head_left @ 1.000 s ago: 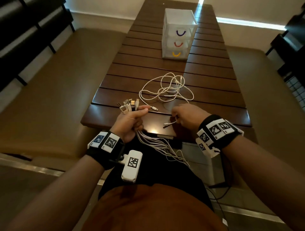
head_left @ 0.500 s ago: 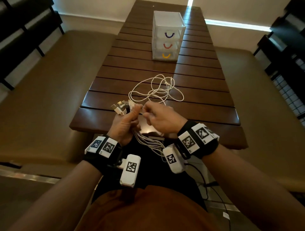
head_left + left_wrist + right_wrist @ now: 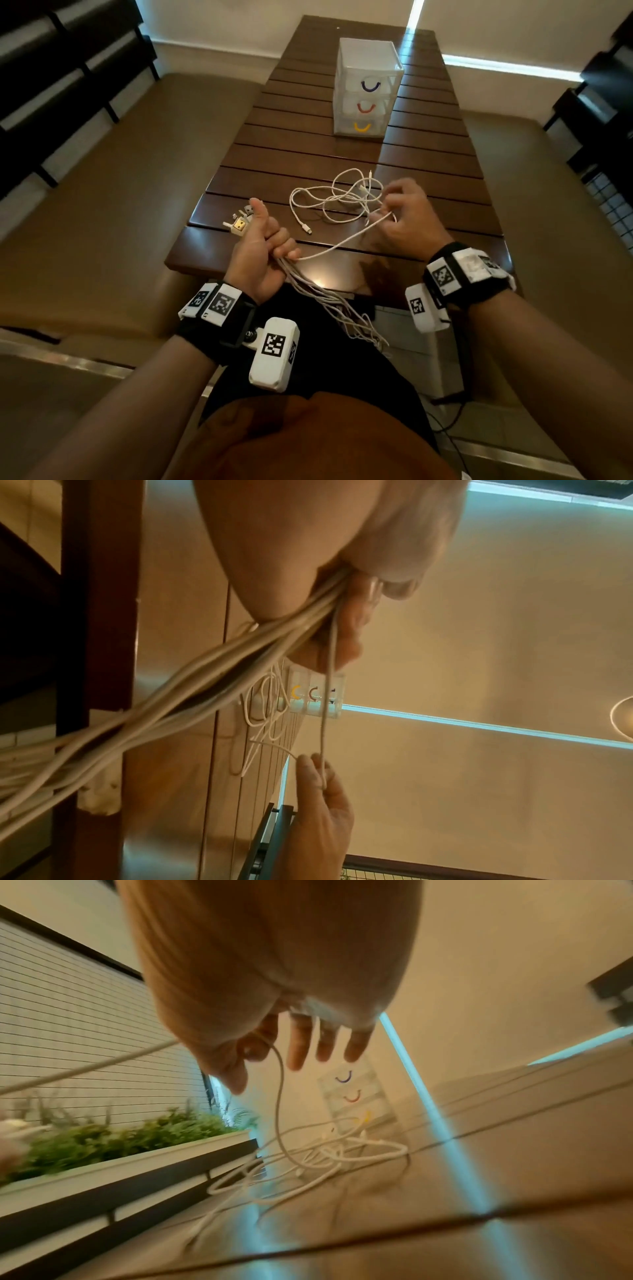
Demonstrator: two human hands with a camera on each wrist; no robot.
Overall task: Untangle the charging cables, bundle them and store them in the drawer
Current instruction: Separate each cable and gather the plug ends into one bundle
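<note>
Left hand (image 3: 260,255) was fisted round a gathered sheaf of thin white charging cables (image 3: 329,301), plug ends (image 3: 239,224) fanned out past the thumb above the near edge of the dark slatted wooden table (image 3: 428,192), tails hanging off it toward the lap. Right hand (image 3: 406,219) pinched one strand (image 3: 342,241) between thumb and forefinger, other fingers loose. That strand ran taut from the left fist. It led on into the loose white tangle (image 3: 337,202) lying mid-table, nearer the near edge, well short of the clear plastic three-drawer box (image 3: 368,65).

These cords looked light, limp and slick, apt to snag; gripping just behind a plug seemed wisest. Half a second earlier both hands had met at the fist; now the right had drawn away rightward, stretching the strand.
</note>
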